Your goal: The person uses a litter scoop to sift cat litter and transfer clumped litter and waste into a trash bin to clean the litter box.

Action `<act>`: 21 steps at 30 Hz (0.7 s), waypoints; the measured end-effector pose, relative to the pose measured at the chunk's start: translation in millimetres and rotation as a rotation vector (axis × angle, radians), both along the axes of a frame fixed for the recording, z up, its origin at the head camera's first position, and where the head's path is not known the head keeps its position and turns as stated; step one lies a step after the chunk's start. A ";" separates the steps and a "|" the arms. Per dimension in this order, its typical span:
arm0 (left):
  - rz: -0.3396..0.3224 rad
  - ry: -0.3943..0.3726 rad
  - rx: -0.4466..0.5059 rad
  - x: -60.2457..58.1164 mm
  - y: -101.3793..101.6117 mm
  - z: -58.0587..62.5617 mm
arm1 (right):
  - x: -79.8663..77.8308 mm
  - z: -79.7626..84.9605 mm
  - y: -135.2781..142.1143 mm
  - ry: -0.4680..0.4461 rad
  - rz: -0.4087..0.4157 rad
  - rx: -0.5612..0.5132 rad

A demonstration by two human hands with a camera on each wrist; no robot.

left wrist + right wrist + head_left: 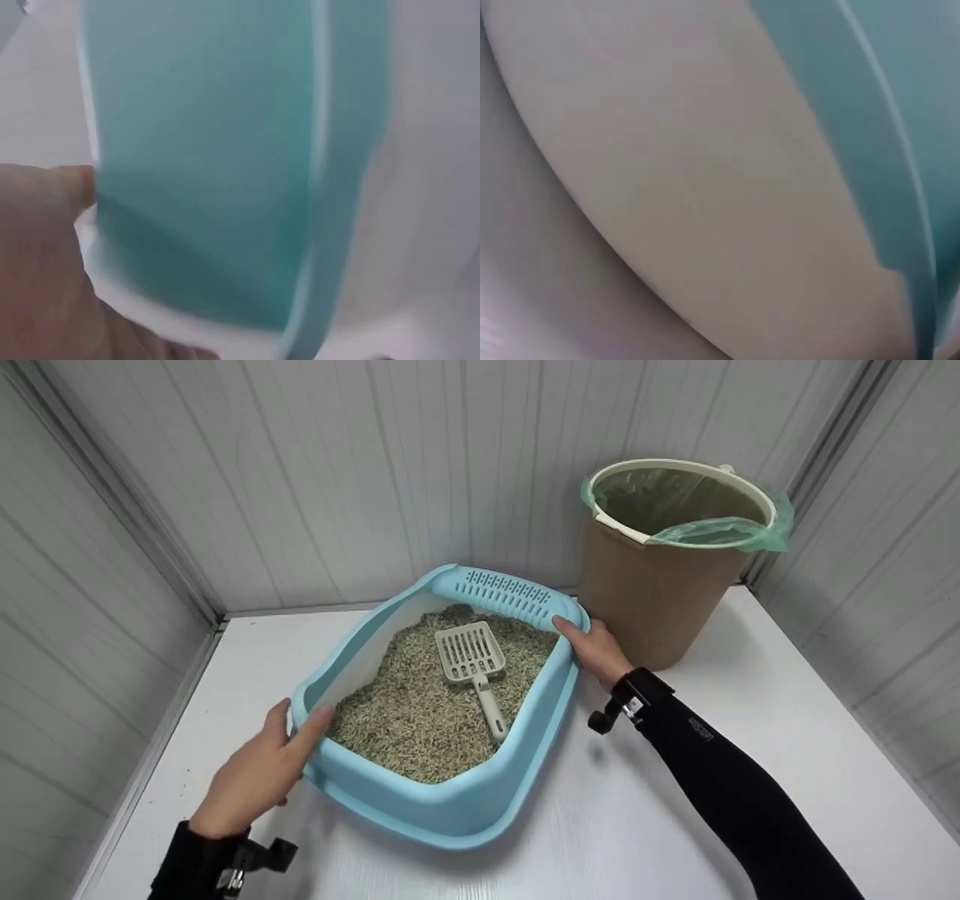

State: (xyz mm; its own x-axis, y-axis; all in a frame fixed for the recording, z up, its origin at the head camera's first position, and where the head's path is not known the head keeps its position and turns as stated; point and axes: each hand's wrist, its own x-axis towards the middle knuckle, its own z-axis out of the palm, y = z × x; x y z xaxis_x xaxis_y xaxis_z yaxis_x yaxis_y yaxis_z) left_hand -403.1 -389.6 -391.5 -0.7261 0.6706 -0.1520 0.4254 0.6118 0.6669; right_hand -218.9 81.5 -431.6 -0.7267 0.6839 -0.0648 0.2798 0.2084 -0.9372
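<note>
A light-blue litter box (pixel 457 806) stands askew on the white table, filled with grainy tan litter (pixel 420 712). On the litter lies a pale slotted litter scoop (pixel 472 652), its handle angled towards the near right wall. My left hand (pixel 251 769) grips the rim at the box's left corner, thumb over the edge. At the far right corner my right hand (pixel 596 651) holds the rim, its lower fingers hidden behind the wall. The left wrist view shows the box's outer wall (pixel 202 150) beside my hand; blurred blue plastic (pixel 840 135) crosses the right wrist view.
Behind my right hand stands a brown waste bin (pixel 652 600) with a cream rim and a green plastic liner (pixel 780 521) folded over it. Grey panelled walls (pixel 337 472) enclose the back and sides of the white table (pixel 750 720). A few specks lie at the left.
</note>
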 end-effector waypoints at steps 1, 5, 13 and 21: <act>0.013 -0.050 0.007 5.6 3.0 -2.2 | 0.1 1.0 -0.6 -0.010 -0.026 -0.002; 0.055 -0.186 0.042 12.5 12.6 -8.2 | 0.0 -4.1 0.0 -0.010 -0.084 0.006; -0.045 -0.209 0.108 -41.5 10.3 -10.8 | 12.0 -8.6 -29.2 0.044 -0.137 -0.072; -0.109 -0.175 0.133 -94.7 -0.1 -12.6 | 38.0 -16.7 -64.7 0.166 -0.123 -0.064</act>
